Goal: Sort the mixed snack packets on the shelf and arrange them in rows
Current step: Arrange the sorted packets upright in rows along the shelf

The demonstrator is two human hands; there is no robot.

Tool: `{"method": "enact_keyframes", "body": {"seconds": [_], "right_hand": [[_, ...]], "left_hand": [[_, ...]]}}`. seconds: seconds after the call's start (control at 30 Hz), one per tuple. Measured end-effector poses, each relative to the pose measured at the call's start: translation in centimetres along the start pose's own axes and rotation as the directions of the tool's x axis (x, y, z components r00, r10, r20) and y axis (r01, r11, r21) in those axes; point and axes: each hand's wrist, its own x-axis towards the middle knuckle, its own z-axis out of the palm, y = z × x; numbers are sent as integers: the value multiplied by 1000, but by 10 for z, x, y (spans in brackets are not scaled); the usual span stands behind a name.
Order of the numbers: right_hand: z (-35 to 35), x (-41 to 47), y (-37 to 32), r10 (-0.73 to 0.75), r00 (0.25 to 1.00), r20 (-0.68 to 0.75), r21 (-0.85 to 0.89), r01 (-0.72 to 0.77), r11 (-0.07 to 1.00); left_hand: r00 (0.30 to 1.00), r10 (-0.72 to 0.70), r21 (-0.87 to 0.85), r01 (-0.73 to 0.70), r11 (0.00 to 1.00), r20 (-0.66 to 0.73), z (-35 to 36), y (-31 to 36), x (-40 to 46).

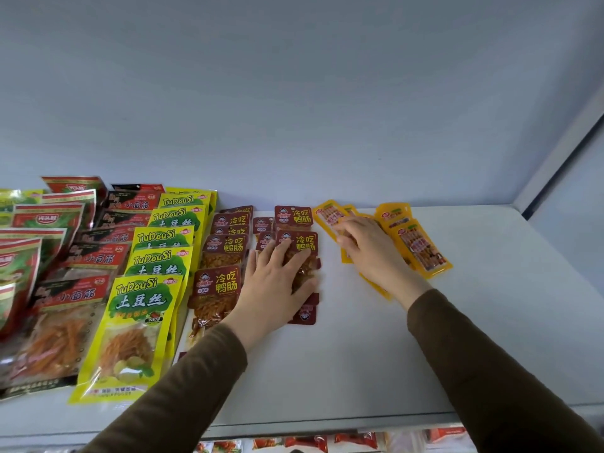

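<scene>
Snack packets lie in rows on a white shelf point(359, 338). My left hand point(274, 282) lies flat, fingers spread, on a dark red packet point(302, 243) in the second dark red row; another row of the same dark red packets point(219, 282) runs to its left. My right hand point(369, 246) rests palm down on a loose cluster of orange-yellow packets point(421, 250), fingers slightly curled over one; whether it grips it is unclear. Further left run rows of yellow-green packets point(130, 331), black-and-red packets point(62, 322) and red-green packets point(19, 263).
The shelf's white back wall point(294, 109) rises behind the packets, and a side panel point(562, 158) closes the right end. Bare shelf surface lies in front of my hands and to the right. More packets point(310, 443) show on a lower shelf under the front edge.
</scene>
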Motion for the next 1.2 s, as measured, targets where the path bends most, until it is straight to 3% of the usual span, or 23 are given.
{"method": "enact_keyframes", "body": {"seconds": [0.03,0.13,0.3,0.43,0.6,0.77,0.87,0.97,1.07,1.2], "right_hand": [[3,4,-12,47,999,0,142,-47,989],[20,14,-43,187,961,205,487,-266,832],[39,33,-58,327,924,196,622,-376,688],[48,42,-58,296,939,174,573,-341,746],[53,36,-55,285,954,89,521,-289,803],[49,31,-49,275,949,156,551,-315,773],[43,24,-44,275,949,154,562,-313,766],[38,15,-41,305,936,174,571,-348,743],[34,8,-38,304,947,100,500,-312,808],[28,-2,-41,272,960,69,388,-278,879]], "left_hand": [[1000,-5,3,5,1000,6,0,2,-4],[999,-20,-22,20,1000,31,-2,6,-14],[991,-108,-165,93,982,-83,-9,6,-24],[973,-229,-242,225,944,10,-9,1,-23],[980,-201,-271,191,943,-7,-3,3,-19],[974,-226,-430,200,881,-11,-4,7,-18],[963,-263,-580,246,776,58,-8,8,-15],[953,-289,-771,254,583,95,-14,11,-12],[951,-285,-893,232,386,124,-14,9,-10],[956,-285,-910,180,374,71,-17,5,-19]]}}
